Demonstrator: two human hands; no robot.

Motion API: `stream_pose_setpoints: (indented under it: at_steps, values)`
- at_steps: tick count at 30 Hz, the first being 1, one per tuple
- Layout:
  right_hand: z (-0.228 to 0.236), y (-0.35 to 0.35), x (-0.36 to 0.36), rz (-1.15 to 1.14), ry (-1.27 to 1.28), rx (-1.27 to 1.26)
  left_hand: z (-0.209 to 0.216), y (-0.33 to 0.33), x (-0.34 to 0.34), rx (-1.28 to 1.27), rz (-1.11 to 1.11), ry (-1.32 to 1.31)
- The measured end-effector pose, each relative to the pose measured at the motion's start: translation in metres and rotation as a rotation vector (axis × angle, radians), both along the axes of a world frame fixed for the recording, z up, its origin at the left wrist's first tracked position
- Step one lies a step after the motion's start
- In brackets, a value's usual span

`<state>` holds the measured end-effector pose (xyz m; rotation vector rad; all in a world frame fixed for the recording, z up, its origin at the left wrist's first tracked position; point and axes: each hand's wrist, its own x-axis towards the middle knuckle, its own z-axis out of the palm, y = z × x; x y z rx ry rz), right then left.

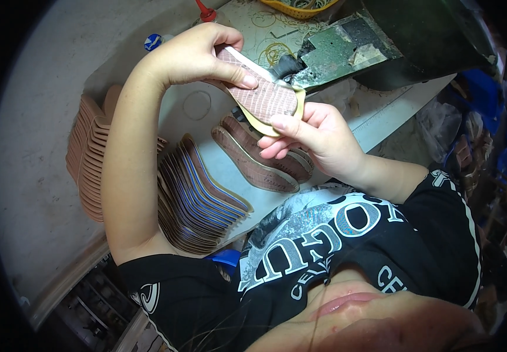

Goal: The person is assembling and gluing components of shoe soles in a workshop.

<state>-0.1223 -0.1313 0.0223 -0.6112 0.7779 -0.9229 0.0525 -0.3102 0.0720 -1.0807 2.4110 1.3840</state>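
Both my hands are closed on one brown shoe insole [265, 102] with a grid-like pattern and a yellowish rim. My left hand [198, 56] grips its far left end, thumb on top and fingers curled over the edge. At the rounded near end, my right hand [324, 132] pinches the yellow rim between thumb and fingers. The insole's far edge lies against or right beside a dark roller-like part [286, 66] of a green machine [347, 50]; exact contact is hard to make out. Below my hands, a few brown insoles [253, 161] lie on the table.
A row of stacked insoles with blue and yellow edges [203, 193] stands nearer me. Left of my left forearm is a pinkish-tan stack of curved pieces [92, 161]. Beyond are a red nozzle-tipped object [206, 13], a yellow basket [300, 8] and loose rubber bands [277, 54].
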Motion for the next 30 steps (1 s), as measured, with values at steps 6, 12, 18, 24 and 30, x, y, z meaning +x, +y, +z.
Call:
stream_pose_setpoints:
  at_steps: [6,12,18,24,30]
  values:
    - [0.001,-0.004,0.006,-0.049,-0.073,-0.006,-0.004,0.001,0.013,0.014,0.017,0.006]
    - [0.005,-0.005,0.002,-0.042,-0.028,0.018,0.011,0.023,0.014,0.158,0.065,0.064]
    - [0.004,-0.009,-0.001,-0.021,-0.028,0.037,0.01,0.037,0.02,0.218,0.096,0.092]
    - [0.008,-0.012,-0.008,0.021,-0.034,0.041,0.014,0.055,0.024,0.236,0.179,0.051]
    - [0.012,-0.017,-0.013,0.026,-0.001,0.055,0.015,0.075,0.022,0.107,0.155,-0.012]
